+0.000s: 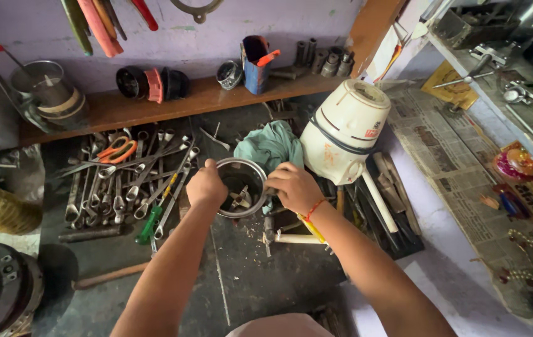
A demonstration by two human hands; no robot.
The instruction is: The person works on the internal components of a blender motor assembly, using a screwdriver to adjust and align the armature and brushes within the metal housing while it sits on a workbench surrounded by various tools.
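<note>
Head view looks down on a dark workbench where both hands meet at a steel jar with a blade inside. The left hand is closed on the rim at nine o'clock; the right hand grips the side at three o'clock, its fingers curled around something I cannot tell. The step in hand seems to be working on the blade fitting, so the jar must be held steady against turning. A white mixer base lies tilted at two o'clock, spanners at nine o'clock, a green cloth just behind.
</note>
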